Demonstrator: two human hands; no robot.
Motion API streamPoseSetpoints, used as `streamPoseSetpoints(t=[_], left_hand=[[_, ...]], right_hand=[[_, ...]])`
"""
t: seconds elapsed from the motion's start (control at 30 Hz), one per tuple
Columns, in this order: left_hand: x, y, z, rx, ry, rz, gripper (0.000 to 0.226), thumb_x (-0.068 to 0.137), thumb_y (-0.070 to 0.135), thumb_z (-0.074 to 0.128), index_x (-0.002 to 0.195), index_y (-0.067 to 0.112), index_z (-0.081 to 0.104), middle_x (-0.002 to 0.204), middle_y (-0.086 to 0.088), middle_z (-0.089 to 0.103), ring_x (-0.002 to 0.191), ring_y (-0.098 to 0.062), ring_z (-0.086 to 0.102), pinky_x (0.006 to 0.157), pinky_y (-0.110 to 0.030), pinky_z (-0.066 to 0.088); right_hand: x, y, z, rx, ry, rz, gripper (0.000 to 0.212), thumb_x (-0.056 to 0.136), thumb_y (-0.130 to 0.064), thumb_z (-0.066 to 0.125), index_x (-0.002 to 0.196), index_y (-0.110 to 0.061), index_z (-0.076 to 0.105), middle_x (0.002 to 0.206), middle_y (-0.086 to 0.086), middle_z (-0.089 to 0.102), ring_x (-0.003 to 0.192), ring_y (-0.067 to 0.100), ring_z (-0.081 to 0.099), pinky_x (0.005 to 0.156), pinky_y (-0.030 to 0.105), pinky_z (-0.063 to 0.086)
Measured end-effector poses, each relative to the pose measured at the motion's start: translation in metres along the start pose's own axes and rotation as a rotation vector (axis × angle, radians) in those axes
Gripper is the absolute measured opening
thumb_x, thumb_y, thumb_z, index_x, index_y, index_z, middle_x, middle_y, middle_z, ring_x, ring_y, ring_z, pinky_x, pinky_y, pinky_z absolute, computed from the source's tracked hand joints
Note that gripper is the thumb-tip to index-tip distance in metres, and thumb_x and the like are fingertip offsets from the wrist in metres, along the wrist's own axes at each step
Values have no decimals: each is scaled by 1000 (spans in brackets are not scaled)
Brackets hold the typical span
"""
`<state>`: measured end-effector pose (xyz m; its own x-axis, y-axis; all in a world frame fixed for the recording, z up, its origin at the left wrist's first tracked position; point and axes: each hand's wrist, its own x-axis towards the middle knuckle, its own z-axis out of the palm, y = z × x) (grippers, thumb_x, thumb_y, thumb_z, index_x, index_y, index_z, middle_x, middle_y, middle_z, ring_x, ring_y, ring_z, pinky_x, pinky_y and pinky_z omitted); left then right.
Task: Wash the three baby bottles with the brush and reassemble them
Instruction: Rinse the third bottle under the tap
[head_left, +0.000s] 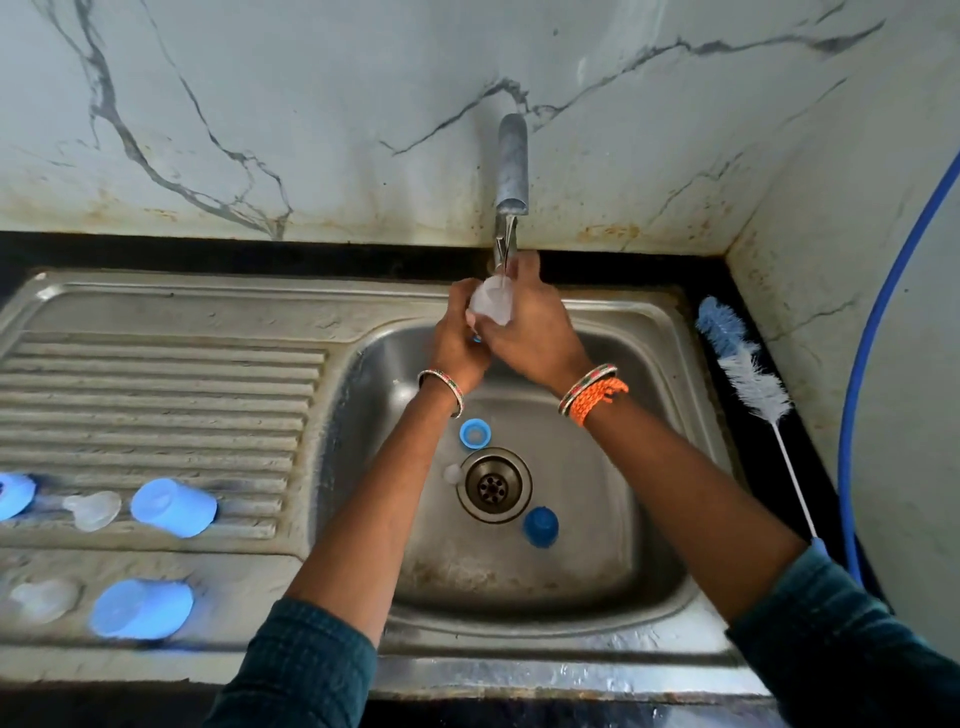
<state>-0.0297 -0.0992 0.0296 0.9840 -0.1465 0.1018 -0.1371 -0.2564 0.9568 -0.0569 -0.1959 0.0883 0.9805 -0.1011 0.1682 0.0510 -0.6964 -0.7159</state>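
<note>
Over a steel sink (649, 332) under a marble wall, both the left hand (460, 338) and right hand (530, 332) curled their fingers round a clear bottle (491, 304) beneath the tap (511, 166), where wet plastic might have slipped toward the drain (493, 484).

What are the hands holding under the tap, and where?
Both hands, left and right, grip a clear bottle round its sides.

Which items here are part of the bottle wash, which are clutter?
Job: bottle gripped by left hand and right hand under tap; brush; blue ring; blue caps; clear teats.
Not: blue hose; drain.
</note>
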Motion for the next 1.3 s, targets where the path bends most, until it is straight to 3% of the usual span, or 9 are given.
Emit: streamPoseSetpoints(t=[0.13,0.33,0.43,0.53,0.7,0.8,1.03,1.17,1.3], left_hand=[[-10,-4,3,11,18,-11,57,79,2,69,127,7,38,108,-2,58,99,-21,61,79,-28,55],[-21,-26,-17,65,-46,-107,87,79,-8,67,145,12,14,129,10,41,105,15,45,84,-5,42],[-26,-48,-30,82,84,-169,85,81,-7,63,147,15,15,149,-2,30,134,-10,33,101,-16,33],[-30,-56,-33,76,133,-221,77,84,-9,57,147,11,17,146,-2,32,126,-4,28,93,-4,25],[-25,-71,-38,54,199,-301,66,87,-5,52,145,11,26,149,-8,34,136,-16,32,111,-31,29],[-23,-72,-33,32,201,-334,59,87,-7,49,142,6,32,145,-11,39,134,-22,38,108,-28,29],[-14,-81,-27,47,177,-349,42,85,-9,49,126,0,49,132,-16,53,121,-34,50,101,-35,39],[-9,-70,-28,-174,218,-446,30,93,2,48,122,3,54,112,-7,62,99,-17,57,84,-36,49],[-5,-39,-30,-405,248,-449,15,95,8,47,97,15,60,89,-3,62,83,-13,59,65,-26,48]], right_hand=[[-4,7,15,131,123,117,42,79,-24,74,114,-8,58,102,10,69,95,24,65,78,29,51],[-12,3,20,96,372,45,41,81,-32,70,116,-11,61,105,8,70,93,23,66,80,35,55],[-17,16,35,122,401,64,40,83,-33,67,117,-11,60,108,8,68,96,24,65,81,33,54],[-23,34,58,-1,71,270,36,83,-35,68,107,-9,66,101,11,71,94,27,67,82,33,53],[-5,22,60,181,306,236,30,82,-30,71,104,-10,68,100,8,72,90,22,67,81,30,53],[-9,26,66,80,117,319,35,79,-33,72,100,-5,68,98,14,71,93,30,67,84,38,54],[-6,30,59,86,134,288,35,79,-31,73,105,-9,68,99,3,70,92,18,65,86,28,51],[9,22,46,438,219,421,24,78,-36,70,86,-14,67,87,2,70,84,17,66,81,31,53],[15,20,33,1298,-114,881,25,94,-27,46,94,-5,58,88,15,63,77,26,61,60,30,56]])
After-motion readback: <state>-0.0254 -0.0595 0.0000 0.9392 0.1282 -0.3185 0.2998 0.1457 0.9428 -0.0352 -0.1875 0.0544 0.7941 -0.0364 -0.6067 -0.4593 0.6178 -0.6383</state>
